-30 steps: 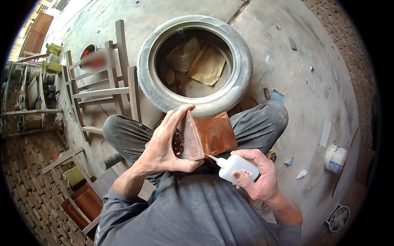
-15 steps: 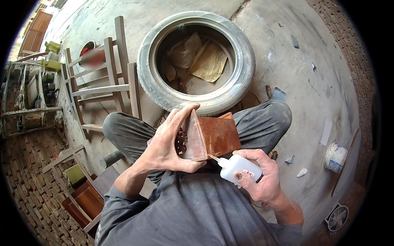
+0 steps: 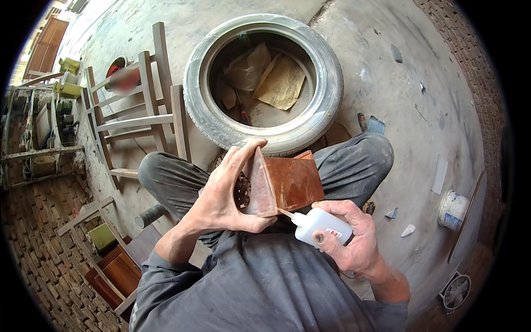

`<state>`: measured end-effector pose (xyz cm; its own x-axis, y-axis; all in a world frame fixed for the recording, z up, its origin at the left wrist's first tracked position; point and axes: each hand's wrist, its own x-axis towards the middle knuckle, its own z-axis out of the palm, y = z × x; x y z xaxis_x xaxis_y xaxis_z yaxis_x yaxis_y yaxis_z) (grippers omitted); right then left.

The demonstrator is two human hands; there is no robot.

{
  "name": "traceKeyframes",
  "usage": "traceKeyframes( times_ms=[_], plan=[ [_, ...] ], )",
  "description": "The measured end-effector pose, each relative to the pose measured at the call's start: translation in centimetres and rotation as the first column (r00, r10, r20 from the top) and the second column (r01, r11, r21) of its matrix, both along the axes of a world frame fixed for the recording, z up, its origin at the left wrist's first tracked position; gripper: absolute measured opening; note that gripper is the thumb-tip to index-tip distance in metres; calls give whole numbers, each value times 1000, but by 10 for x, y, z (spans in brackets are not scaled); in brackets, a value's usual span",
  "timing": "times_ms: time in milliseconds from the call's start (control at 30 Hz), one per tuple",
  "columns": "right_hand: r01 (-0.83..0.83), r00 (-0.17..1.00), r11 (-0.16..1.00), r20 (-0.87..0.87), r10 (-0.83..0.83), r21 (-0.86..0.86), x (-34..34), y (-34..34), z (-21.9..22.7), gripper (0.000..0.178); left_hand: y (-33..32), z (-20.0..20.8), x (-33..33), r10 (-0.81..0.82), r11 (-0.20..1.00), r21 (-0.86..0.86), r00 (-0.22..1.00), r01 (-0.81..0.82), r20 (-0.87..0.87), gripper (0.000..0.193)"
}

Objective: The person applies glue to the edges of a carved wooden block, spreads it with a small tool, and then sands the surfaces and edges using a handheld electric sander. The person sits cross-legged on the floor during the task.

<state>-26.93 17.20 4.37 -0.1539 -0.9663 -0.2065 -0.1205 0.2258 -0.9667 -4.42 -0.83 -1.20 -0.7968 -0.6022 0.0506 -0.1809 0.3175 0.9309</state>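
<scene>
A small reddish-brown wooden box-like piece (image 3: pixel 294 180) with a paler end face and a dark carved, pierced part is held over my lap. My left hand (image 3: pixel 224 193) grips it from the left, fingers over the top edge and thumb along the bottom edge of the pale face. In my right hand (image 3: pixel 354 235) is a white squeeze bottle (image 3: pixel 319 228) with a narrow nozzle, lying tilted to the left. Its nozzle tip meets the lower corner of the piece, where the pale face joins the brown side. My right palm is hidden.
A grey tire (image 3: pixel 196 105) lies just beyond my knees, with yellowish paper (image 3: pixel 282 83) and a bag inside. Wooden chair frames (image 3: pixel 135 119) stand at the left. A white bucket (image 3: pixel 453 209), a fan (image 3: pixel 457 291) and scattered scraps are on the floor at the right.
Almost nothing differs. The bottle and my right hand have shifted very slightly left, with the nozzle still at the corner of the wooden piece.
</scene>
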Motion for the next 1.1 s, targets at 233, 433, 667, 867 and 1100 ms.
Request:
traceKeyframes(
  times_ms=[233, 433, 667, 867, 1100],
  plan=[
    [-5, 1000, 1000, -8, 5, -3, 0, 1, -1, 44, -1, 0, 0, -17, 1000, -23, 1000, 16, -12, 114],
    [-6, 1000, 1000, -2, 6, -5, 0, 2, 0, 45, -1, 0, 0, -23, 999, -24, 1000, 22, -3, 115],
    [-15, 1000, 1000, -19, 15, -7, -2, 3, 0, 45, 0, 1, 1, -19, 1000, 1, 1000, 19, 4, 115],
    [-3, 1000, 1000, -23, 2, -8, 0, 3, 0, 44, 0, -1, 3, -20, 1000, 1, 1000, 20, -12, 117],
    [-13, 1000, 1000, -10, 12, -5, 0, 1, 2, 44, 0, 1, 3, -20, 1000, 11, 1000, 20, 8, 117]
  ],
)
